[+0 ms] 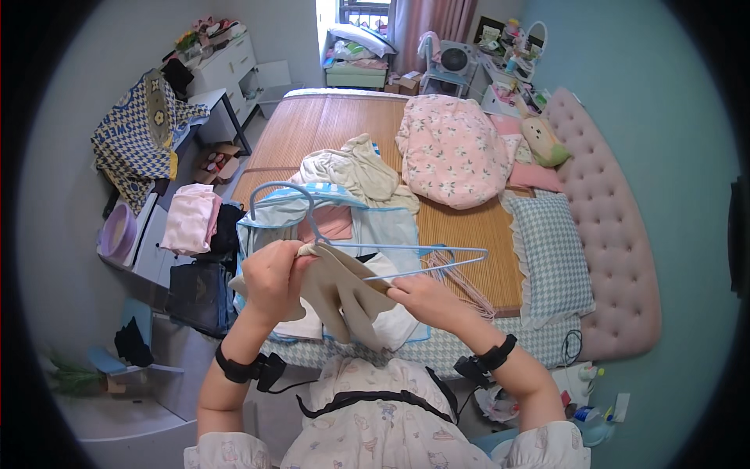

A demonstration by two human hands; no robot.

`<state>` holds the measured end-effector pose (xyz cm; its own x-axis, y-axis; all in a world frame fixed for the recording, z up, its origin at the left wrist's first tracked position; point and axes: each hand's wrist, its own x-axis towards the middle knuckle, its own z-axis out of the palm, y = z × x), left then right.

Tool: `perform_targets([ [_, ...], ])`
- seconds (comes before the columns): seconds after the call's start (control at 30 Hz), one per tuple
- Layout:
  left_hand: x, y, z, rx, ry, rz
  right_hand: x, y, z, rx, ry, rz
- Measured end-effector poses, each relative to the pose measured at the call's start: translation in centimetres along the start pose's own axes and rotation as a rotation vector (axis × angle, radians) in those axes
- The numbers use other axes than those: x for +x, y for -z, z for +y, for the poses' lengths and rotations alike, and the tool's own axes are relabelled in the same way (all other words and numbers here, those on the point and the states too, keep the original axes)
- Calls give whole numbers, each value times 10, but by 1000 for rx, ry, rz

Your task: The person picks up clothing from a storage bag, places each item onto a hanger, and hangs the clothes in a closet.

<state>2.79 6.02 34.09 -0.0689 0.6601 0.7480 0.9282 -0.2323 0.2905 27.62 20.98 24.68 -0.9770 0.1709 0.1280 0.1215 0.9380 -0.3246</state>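
My left hand [270, 277] grips the bunched top of a beige garment [331, 284] at the neck of a light blue clothes hanger [410, 247]. The hanger's hook curves up to the left, and its right arm sticks out bare of cloth. With my right hand [426, 298] I pinch the garment's edge just below the hanger's lower bar. The hanger's left arm is hidden behind the cloth and my hand. Under the garment, white cloth [401, 319] and a blue-edged, pale storage bag [384, 228] lie on the bed.
A crumpled cream garment [351, 173] and a pink floral quilt [454, 152] lie on the bamboo mat [334, 114]. Several pink hangers [463, 284] lie right, near a checked pillow [548, 258]. Folded pink clothes [190, 220] are stacked left. A tufted headboard [615, 246] borders the right.
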Motion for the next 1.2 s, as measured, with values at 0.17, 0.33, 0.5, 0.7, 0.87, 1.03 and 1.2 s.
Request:
perform_targets([
  [0.17, 2, -1, 1, -22, -9, -7, -5, -2, 10, 270, -53, 218],
  [0.33, -3, -2, -9, 32, 13, -15, -20, 15, 8, 90, -123, -51],
  [0.5, -10, 1, -18, 60, 18, -52, -52, 34, 35, 69, -175, 91],
  [0.7, -13, -4, -18, 76, -48, -135, -64, 89, 36, 156, -163, 225],
  [0.87, -12, -18, -6, 49, -75, -190, -50, 106, 8, 147, -118, 374],
  [1.03, -1, -41, 17, 16, -92, -245, -44, 102, -9, 304, -330, 215],
  [1.2, 3, -46, 20, -15, -125, -208, -41, 92, -8, 540, -300, 452],
])
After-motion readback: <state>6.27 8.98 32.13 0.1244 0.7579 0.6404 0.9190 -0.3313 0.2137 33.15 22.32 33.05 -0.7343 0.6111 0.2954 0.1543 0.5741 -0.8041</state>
